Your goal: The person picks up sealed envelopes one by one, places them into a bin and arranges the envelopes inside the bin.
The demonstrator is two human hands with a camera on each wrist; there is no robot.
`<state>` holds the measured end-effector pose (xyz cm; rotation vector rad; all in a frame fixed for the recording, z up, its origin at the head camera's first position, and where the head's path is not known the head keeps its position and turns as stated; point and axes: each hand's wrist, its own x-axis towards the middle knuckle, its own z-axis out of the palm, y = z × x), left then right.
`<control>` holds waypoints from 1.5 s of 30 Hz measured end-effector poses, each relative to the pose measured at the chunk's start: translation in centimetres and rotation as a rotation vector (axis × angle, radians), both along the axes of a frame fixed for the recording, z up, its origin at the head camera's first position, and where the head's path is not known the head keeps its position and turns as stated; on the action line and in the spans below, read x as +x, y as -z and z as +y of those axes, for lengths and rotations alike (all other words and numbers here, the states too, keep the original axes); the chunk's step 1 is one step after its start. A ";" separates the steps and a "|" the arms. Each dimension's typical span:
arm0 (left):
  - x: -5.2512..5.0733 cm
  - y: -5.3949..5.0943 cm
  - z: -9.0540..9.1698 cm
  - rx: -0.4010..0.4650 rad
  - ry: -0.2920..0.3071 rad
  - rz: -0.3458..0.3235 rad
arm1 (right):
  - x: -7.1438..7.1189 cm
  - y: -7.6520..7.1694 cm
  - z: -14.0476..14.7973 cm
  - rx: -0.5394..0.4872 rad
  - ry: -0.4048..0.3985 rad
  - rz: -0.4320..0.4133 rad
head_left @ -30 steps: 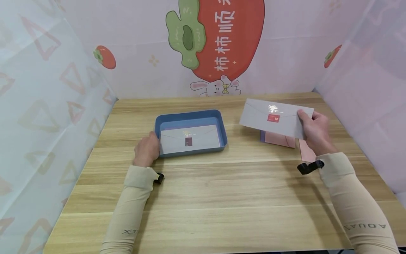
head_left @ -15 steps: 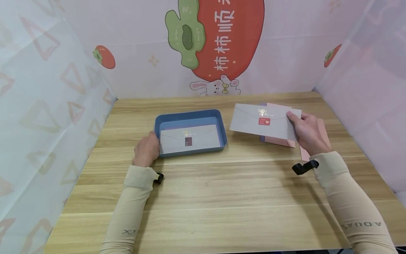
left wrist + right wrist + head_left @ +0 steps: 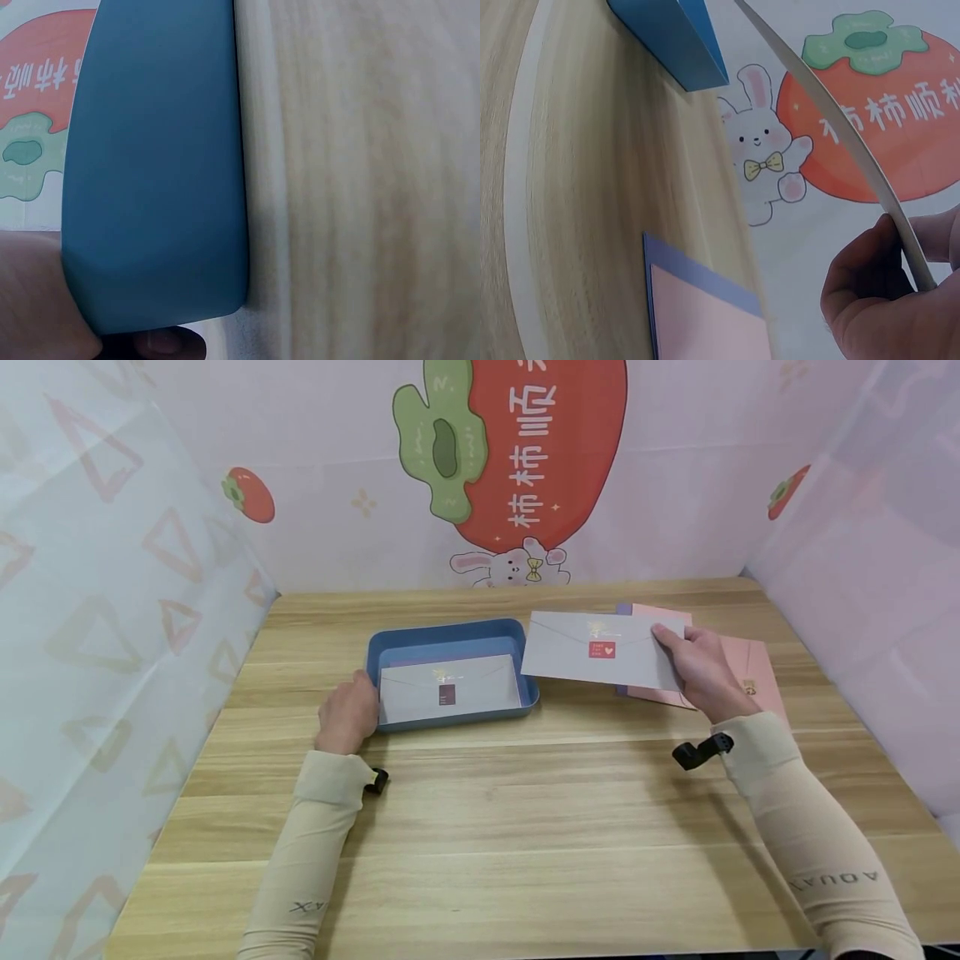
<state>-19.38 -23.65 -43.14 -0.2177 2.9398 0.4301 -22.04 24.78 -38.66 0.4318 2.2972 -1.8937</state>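
Observation:
My right hand (image 3: 707, 670) pinches a white envelope (image 3: 570, 652) by its right end, thumb on top and fingers beneath, in the head view. The envelope carries a red heart sticker and hangs above the table, its left end close to the blue tray's right wall. Edge-on in the right wrist view, the envelope (image 3: 847, 120) bows slightly. My left hand (image 3: 347, 713) grips the left end of the blue tray (image 3: 450, 633); some of its fingers are hidden. Inside the tray lies another white envelope (image 3: 480, 687) with a dark red sticker, over a pinkish edge.
On the table's right side lie a pink envelope (image 3: 660, 609) over a purple one (image 3: 623, 609) and another pink envelope (image 3: 756, 670), partly covered by my right hand and its envelope. Printed cloth walls (image 3: 315, 527) enclose the wooden table (image 3: 480, 835) at the back and sides.
My right hand has carried the white envelope leftward, from above the pink envelopes to beside the tray, uncovering more of them. My left hand and the tray have stayed put.

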 end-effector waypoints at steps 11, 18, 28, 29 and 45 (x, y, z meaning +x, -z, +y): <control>-0.1 0.0 0.0 -0.006 0.001 -0.010 | -0.9 0.0 -2.8 -0.013 -0.039 0.012; -0.1 0.0 0.0 -0.002 -0.003 -0.009 | -1.3 0.2 -4.9 -0.015 -0.079 0.003; 0.1 0.0 0.1 -0.003 -0.003 -0.011 | -1.6 0.9 -7.3 -0.019 -0.093 0.020; 0.1 0.0 0.1 -0.003 -0.002 -0.010 | -1.6 0.9 -7.5 -0.016 -0.088 0.023; 0.0 -0.1 0.1 -0.010 0.000 -0.020 | -2.4 0.4 -11.2 -0.020 -0.098 0.014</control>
